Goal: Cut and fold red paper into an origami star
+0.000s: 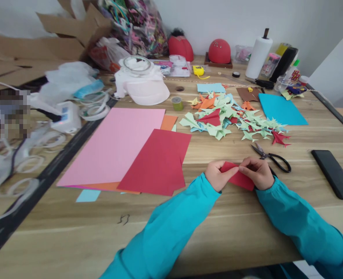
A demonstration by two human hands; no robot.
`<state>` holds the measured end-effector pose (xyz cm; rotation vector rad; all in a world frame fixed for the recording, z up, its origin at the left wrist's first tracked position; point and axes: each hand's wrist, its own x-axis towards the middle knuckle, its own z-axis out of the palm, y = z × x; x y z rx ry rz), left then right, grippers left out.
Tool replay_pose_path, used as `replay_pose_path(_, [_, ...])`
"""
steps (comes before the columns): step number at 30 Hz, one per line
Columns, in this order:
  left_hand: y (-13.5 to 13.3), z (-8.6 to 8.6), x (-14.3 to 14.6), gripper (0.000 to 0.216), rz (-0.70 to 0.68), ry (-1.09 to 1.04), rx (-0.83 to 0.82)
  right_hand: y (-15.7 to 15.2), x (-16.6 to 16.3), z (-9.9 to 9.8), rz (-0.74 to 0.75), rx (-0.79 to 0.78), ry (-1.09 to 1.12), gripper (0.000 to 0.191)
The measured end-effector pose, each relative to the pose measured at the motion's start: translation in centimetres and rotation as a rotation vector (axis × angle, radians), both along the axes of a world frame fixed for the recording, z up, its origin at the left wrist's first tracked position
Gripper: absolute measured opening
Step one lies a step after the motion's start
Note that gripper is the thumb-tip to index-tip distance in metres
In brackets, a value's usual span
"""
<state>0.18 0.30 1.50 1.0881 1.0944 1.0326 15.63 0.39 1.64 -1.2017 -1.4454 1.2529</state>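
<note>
A small red piece of paper (241, 179) lies on the wooden table (218, 224) between both hands. My left hand (217, 175) pinches its left corner with thumb and fingers closed. My right hand (257, 172) presses and grips its upper right edge, fingers curled over the paper. Both arms wear teal sleeves. Black scissors (271, 157) lie just beyond my right hand, apart from it.
A heap of folded paper shapes (232, 118) sits further back. Large pink (116, 143) and red (158, 161) sheets lie to the left, a blue sheet (282, 109) and black phone (334, 173) to the right. Clutter, a paper towel roll (258, 57) and cardboard line the far edge.
</note>
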Motion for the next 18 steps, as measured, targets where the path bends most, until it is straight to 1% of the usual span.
replay_pose_path(2, [-0.07,-0.02,0.08,0.020,-0.009,0.009,0.020,0.03,-0.05,0.00,-0.002,0.007,-0.002,0.019])
replay_pose_path(4, [-0.04,-0.10,0.13,0.020,0.013,-0.011,0.034,0.03,-0.14,0.07,-0.026,-0.005,0.002,0.018])
replay_pose_path(8, [0.17,-0.28,0.11,0.024,0.122,-0.093,0.009,-0.02,-0.36,0.42,-0.079,-0.090,0.025,0.027])
replay_pose_path(10, [0.25,-0.31,0.12,0.025,0.184,-0.125,-0.001,-0.01,-0.42,0.52,-0.088,-0.117,0.037,0.027])
replay_pose_path(13, [0.28,-0.28,0.18,0.024,0.240,-0.133,0.019,0.07,-0.42,0.34,-0.140,-0.112,0.076,0.025])
replay_pose_path(15, [0.28,-0.27,0.20,0.025,0.258,-0.141,0.022,0.15,-0.37,0.09,-0.182,-0.107,0.097,0.025])
replay_pose_path(18, [0.34,-0.35,0.15,0.027,0.269,-0.148,0.014,0.25,-0.28,-0.19,-0.201,-0.091,0.108,0.025])
